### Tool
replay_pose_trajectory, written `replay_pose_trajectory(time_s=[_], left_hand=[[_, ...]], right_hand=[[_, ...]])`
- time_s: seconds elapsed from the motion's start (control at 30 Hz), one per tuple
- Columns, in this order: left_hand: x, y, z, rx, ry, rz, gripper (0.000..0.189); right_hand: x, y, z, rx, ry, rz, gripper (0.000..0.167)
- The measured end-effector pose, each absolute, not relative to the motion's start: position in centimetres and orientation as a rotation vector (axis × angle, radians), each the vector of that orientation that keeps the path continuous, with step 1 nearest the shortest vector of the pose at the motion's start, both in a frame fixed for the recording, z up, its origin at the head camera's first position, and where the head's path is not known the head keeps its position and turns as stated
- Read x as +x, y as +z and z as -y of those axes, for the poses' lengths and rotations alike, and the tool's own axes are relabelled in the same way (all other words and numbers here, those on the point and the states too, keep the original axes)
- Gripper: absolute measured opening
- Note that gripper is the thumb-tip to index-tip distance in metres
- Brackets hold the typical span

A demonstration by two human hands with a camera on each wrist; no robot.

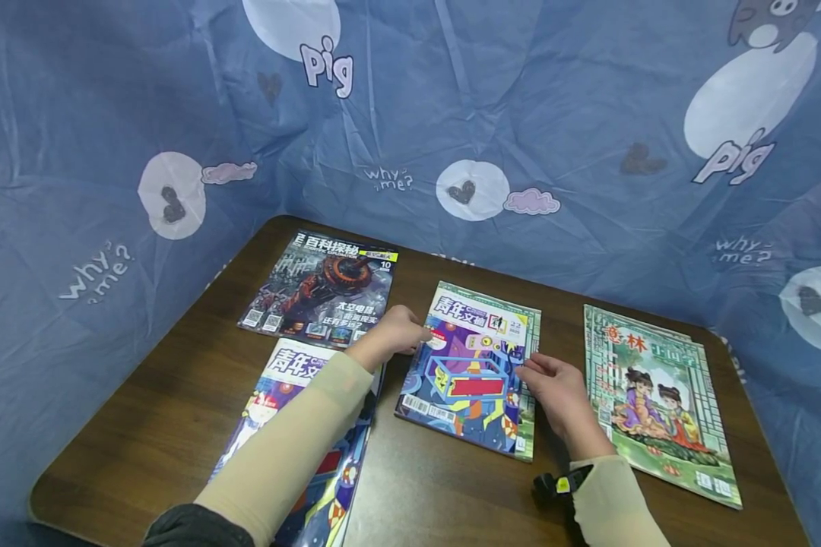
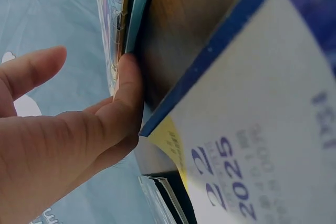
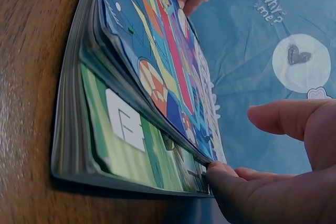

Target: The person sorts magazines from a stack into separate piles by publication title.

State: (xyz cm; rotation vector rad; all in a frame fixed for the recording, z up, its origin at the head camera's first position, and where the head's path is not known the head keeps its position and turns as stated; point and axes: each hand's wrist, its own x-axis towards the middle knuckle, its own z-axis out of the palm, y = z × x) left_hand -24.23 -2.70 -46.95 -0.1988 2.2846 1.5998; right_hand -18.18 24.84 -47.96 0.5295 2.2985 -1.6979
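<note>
In the head view, a purple and blue magazine [image 1: 461, 376] lies in the middle of the table on top of green magazines [image 1: 532, 334] that stick out at its right side. My left hand [image 1: 398, 330] is at the stack's left edge, fingers against the side and thumb raised in the left wrist view. At the right edge is my right hand [image 1: 556, 389]; the right wrist view shows its fingertips touching the magazines' side, thumb apart. Beneath my left forearm lies another purple magazine [image 1: 290, 361], partly hidden, with its cover [image 2: 236, 108] close up in the left wrist view.
A dark magazine with a machine on its cover [image 1: 321, 285] lies at the back left. Several green magazines [image 1: 657, 410] are piled on the right. Blue printed cloth [image 1: 397, 106] hangs behind the brown wooden table [image 1: 144, 410].
</note>
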Motion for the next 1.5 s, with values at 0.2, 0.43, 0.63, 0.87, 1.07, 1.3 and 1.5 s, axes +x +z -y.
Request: replay_pose_trajectory(time_s=[0.2, 0.43, 0.63, 0.87, 1.07, 1.3, 1.5], left_hand=[[-24.13, -46.96, 2.84, -0.198, 1.592, -2.304, 0.036], [-24.10, -46.93, 3.01, -0.180, 1.596, -2.317, 0.029], [-24.28, -47.13, 3.07, -0.184, 1.633, -2.268, 0.031], [-24.47, -47.32, 2.72, -0.197, 1.718, -2.116, 0.038], [-24.27, -47.59, 2.44, -0.108, 1.718, -2.075, 0.042], [-24.14, -47.59, 2.31, -0.137, 1.763, -2.010, 0.034], [-23.98, -47.28, 2.21, -0.153, 1.799, -2.013, 0.042]], right_hand=[[-18.31, -47.95, -24.70, 0.517, -1.698, -2.293, 0.067], [-18.50, -47.83, -24.74, 0.526, -1.726, -2.242, 0.069], [-18.48, -47.68, -24.68, 0.526, -1.805, -2.170, 0.071], [-18.19, -47.57, -24.83, 0.510, -1.859, -2.139, 0.070], [-18.07, -47.85, -25.13, 0.492, -1.850, -2.155, 0.070], [-18.09, -48.11, -25.28, 0.490, -1.848, -2.158, 0.071], [-18.00, -48.08, -25.31, 0.479, -1.804, -2.195, 0.071]])
